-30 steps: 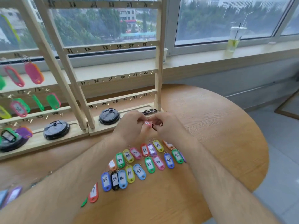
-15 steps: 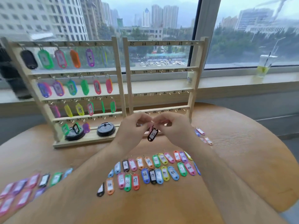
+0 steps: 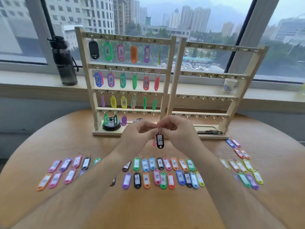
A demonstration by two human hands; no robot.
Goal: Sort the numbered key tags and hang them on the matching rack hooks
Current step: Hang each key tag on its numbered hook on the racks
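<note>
My fingertips (image 3: pixel 153 128) on both hands pinch the ring of the black tag 22 (image 3: pixel 160 140), which dangles at frame centre. I judge it best to let my right hand (image 3: pixel 179 133) carry the ring, mouth forward, up-left to the hook marked 22 (image 3: pixel 130 112). It must steer clear of the purple tag (image 3: pixel 124 120).

It was a room high up in a city building, office or flat unclear. A wide window (image 3: pixel 206 52) looked over high-rise towers (image 3: pixel 194 19). A round wooden table (image 3: pixel 148 209) stood against the sill (image 3: pixel 33 83), which carried a water bottle (image 3: pixel 65 63) and a paper cup (image 3: pixel 230 85).
</note>
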